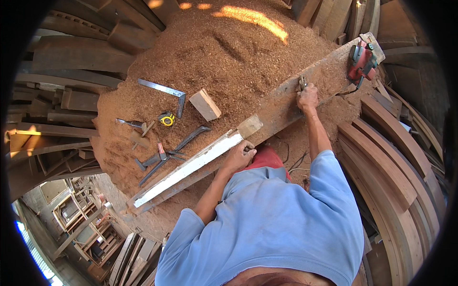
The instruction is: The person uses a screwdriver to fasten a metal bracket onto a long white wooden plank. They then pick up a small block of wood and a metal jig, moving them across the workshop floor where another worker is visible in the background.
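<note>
A long plank [281, 112] slants across in front of me from lower left to upper right. On its lower part lies a white-faced strip of wood [188, 170], with a small wood block [249, 126] against its upper end. My left hand [240, 155] rests beside that end, fingers curled together; whatever they might hold is hidden. Further up the plank, my right hand [307, 97] is closed on a small metal tool [302, 82], whose exact kind I cannot make out. At the plank's far right end sits a red electric planer [363, 64].
Left of the plank, on sawdust [229, 62], lie a try square [164, 89], a tape measure [166, 119], a wood block [205, 105], a chisel [130, 123], a wooden marking gauge [140, 137] and a hammer [148, 162]. Curved timbers [386, 167] are stacked at right.
</note>
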Demonstrator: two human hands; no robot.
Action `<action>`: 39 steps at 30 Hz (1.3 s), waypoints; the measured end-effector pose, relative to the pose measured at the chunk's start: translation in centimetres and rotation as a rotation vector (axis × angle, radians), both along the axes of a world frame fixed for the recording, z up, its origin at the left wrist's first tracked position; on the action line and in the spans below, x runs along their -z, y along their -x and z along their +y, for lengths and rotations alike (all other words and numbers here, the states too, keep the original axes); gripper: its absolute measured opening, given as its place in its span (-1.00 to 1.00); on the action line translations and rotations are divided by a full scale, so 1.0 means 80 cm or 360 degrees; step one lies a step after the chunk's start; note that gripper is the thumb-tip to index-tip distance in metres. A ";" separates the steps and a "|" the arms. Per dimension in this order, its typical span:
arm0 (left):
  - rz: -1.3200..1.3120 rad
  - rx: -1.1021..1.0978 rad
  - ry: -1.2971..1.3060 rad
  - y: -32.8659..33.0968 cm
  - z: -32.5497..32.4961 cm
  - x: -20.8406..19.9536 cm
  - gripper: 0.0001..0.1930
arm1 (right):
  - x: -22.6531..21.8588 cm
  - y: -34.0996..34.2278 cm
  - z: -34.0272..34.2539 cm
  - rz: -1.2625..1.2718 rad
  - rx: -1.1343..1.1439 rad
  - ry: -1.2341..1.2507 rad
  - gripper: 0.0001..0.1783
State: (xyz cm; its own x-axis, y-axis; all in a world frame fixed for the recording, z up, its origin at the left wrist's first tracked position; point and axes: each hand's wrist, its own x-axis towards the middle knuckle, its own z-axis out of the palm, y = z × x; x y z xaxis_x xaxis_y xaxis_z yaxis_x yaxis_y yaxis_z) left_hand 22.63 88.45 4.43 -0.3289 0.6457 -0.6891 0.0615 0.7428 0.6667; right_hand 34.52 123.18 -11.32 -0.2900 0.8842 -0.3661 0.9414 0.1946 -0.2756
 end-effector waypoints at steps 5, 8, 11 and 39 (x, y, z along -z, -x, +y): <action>-0.0102 0.0041 0.0075 0.005 0.030 -0.013 -0.70 | 0.010 0.014 -0.012 -0.0156 -0.0005 -0.0118 -0.43; -0.0158 0.0068 0.0007 0.004 0.043 -0.006 -0.68 | -0.002 0.016 -0.001 -0.0083 0.0079 0.0003 -0.42; 0.0013 0.0178 -0.0131 0.001 0.053 -0.001 -0.73 | -0.006 -0.006 0.019 0.0149 0.0034 0.0124 -0.41; 0.0627 0.0422 -0.0403 0.027 0.296 0.159 -0.65 | -0.128 -0.151 -0.036 0.2488 0.1117 0.0996 -0.69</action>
